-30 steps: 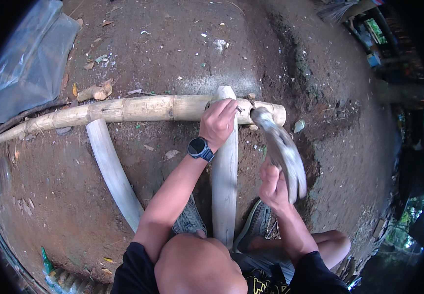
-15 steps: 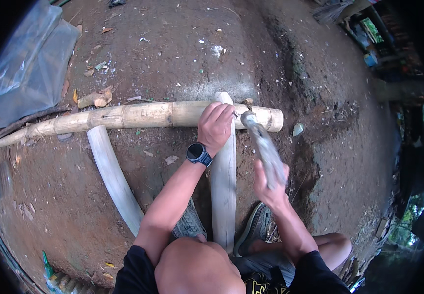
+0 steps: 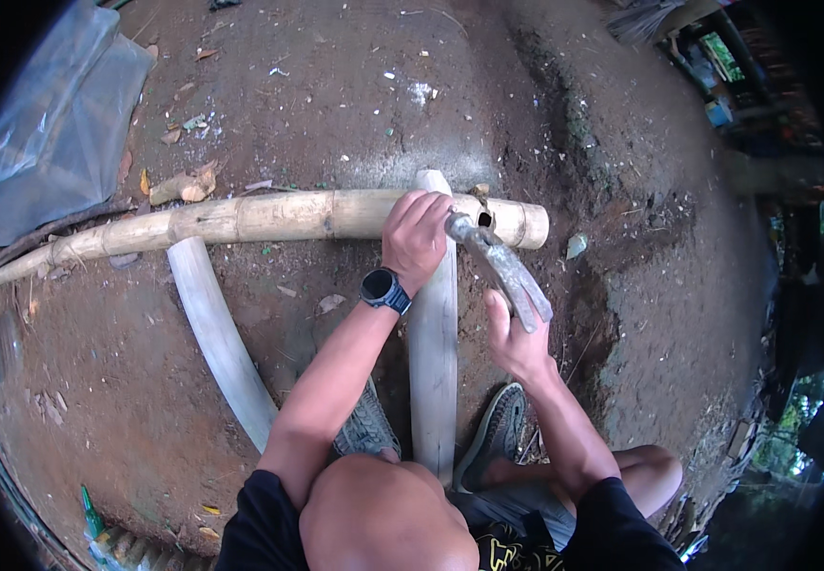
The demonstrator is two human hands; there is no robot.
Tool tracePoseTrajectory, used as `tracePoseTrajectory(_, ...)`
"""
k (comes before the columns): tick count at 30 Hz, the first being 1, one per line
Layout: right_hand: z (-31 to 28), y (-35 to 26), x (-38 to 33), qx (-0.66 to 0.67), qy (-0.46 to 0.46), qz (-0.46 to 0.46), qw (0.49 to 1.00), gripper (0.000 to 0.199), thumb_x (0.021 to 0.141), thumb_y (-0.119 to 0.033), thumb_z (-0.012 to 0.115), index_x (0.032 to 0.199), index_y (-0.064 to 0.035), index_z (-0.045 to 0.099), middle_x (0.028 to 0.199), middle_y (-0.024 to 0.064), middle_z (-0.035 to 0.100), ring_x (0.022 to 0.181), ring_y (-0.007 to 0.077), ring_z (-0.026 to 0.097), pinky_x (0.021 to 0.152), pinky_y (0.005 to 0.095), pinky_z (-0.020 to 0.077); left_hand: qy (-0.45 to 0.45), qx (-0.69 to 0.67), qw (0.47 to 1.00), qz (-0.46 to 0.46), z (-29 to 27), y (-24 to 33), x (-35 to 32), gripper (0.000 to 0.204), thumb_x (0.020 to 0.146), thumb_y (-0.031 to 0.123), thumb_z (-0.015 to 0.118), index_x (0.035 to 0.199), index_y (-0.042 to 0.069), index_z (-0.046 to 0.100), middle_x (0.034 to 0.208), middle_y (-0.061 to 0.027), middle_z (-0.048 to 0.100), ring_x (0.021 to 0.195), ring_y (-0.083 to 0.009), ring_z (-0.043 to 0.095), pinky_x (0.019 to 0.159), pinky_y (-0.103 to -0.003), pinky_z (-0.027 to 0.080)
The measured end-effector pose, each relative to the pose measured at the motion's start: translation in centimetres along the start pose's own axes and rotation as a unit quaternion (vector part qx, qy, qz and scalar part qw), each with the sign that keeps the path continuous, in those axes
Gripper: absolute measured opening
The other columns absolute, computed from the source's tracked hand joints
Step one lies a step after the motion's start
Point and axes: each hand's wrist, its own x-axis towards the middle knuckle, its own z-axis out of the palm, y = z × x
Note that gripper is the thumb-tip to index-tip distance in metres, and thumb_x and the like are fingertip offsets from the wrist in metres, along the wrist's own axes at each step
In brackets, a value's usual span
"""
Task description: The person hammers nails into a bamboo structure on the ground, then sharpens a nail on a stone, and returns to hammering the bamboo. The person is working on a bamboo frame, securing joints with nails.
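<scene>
My left hand (image 3: pixel 415 233) is closed with its fingers bunched on the upper part of a pale wooden post (image 3: pixel 433 352). What sits between those fingertips is hidden by the hand and a hammer head. In my right hand (image 3: pixel 521 350) is a claw hammer (image 3: pixel 502 262), its striking face up against the left fingertips and its claw toward me; the handle is hidden. The post's far end reaches across a long bamboo pole (image 3: pixel 288 217) lying sideways on the ground. Just right of the hammer head, a dark hole shows in the bamboo.
A second, curved pale wooden piece (image 3: pixel 222 333) lies to the left, its far end near the bamboo. Clear plastic sheeting (image 3: pixel 60 124) is at the far left. My shoes (image 3: pixel 493 438) flank the post on the dirt ground. A green bottle (image 3: pixel 91 514) stands lower left.
The hammer head has swung left, from over the bamboo to my left fingertips, where a small dark tip showed before. The bamboo's hole has come into view. My left hand has barely moved.
</scene>
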Motion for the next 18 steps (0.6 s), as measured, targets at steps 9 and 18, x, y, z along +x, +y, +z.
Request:
tracePoseTrajectory(9, -1.3, -0.2, -0.2, -0.005, -0.011, -0.002, 1.0, 0.02, 0.086, -0.015, 0.063, 0.094, 0.003, 0.061, 0.07, 0.0151, 0.059, 0.056, 0.031, 0.063, 0.053, 0.0356, 0.0494, 0.008, 0.006, 1.0, 0.007, 0.2, 0.1, -0.2, 0.024, 0.075, -0.005, 0.062, 0.098, 0.0, 0.065, 0.096, -0.0132, 0.066, 0.092, -0.0322, 0.062, 0.083, -0.041, 0.051)
tracePoseTrajectory(18, -2.5, 0.1, -2.3, 0.104, -0.026, 0.134, 0.985, 0.034, 0.1, -0.037, 0.047, 0.09, -0.005, 0.05, 0.069, 0.0004, 0.045, 0.055, 0.0106, 0.04, 0.049, 0.0265, 0.0314, 0.021, 0.023, 0.999, -0.044, -0.2, 0.1, -0.4, 0.035, 0.073, -0.002, 0.068, 0.107, 0.0, 0.059, 0.108, -0.0166, 0.061, 0.1, -0.0346, 0.059, 0.088, -0.043, 0.048)
